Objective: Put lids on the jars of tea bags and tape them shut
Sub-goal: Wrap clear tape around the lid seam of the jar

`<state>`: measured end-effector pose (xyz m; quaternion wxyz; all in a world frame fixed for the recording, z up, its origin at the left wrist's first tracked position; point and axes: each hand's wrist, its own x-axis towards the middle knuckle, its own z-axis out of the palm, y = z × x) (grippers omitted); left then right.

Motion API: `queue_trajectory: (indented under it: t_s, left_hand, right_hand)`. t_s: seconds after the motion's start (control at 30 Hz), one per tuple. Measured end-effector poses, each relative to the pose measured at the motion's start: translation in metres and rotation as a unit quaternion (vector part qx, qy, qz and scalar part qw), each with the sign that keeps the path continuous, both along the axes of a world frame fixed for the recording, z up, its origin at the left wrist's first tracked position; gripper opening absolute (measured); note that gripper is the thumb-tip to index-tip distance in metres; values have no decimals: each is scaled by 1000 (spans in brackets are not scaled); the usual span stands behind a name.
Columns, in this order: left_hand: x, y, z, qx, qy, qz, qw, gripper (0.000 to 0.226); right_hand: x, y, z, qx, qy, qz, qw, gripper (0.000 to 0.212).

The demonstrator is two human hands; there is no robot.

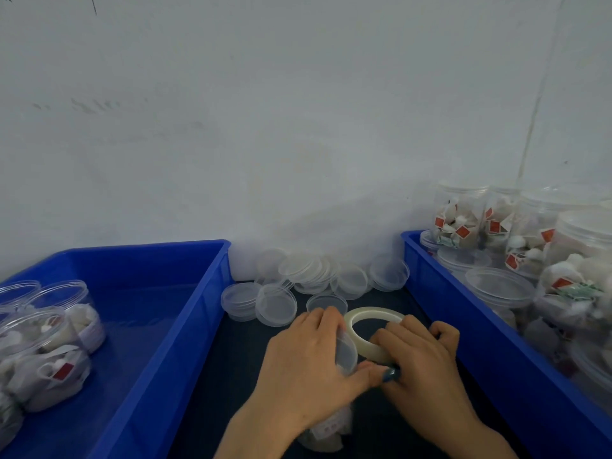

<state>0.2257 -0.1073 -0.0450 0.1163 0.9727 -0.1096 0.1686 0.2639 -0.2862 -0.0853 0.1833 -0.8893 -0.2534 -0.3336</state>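
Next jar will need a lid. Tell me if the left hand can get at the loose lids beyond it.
Probably, but not yet. The loose lids lie beyond the left hand with nothing between. Its fingers grip a jar while the right hand holds the tape roll, so it must let go first.

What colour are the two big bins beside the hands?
Bright blue: the left bin and right bin, clear in the head view.

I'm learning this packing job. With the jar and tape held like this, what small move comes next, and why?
The left hand grips the jar on its side with its lid on, and the right hand holds the tape roll beside that lid. So probably: press the tape's end onto the seam between lid and jar.
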Motion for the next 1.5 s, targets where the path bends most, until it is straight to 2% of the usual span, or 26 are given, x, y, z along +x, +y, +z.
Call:
queue_trajectory:
  t_s: [0.17,0.33,0.5,0.67,0.8,1.0,1.2,1.4,1.5]
  left_hand:
    - [2,9,-2,-5,-6,-25,1000,65]
    - [1,9,-3,-38,17,-21,999,66]
    - [2,11,1,-53,30,-39,997,55]
    - [1,12,3,-57,35,-61,996,46]
    - [4,16,8,-53,57,-68,995,43]
    - [4,10,4,-53,23,-63,996,44]
    - [1,9,2,-58,3,-68,996,45]
    - [-1,6,1,-65,-25,-67,995,37]
    - [-1,3,0,-64,-46,-55,995,37]
  right_hand:
    - [4,-14,7,-27,63,75,995,22]
    - [1,-10,8,-38,87,58,994,20]
    - [-1,-12,12,-53,106,57,991,26]
    - [-10,1,12,-48,89,0,995,26]
    - [-21,12,15,-46,68,-61,995,4]
    - [-24,21,11,-47,-7,-118,992,15]
    - [-25,27,5,-32,22,-123,992,30]
    - [-25,33,2,-23,41,-139,989,17]
    - [-25,35,4,-4,35,-135,990,19]
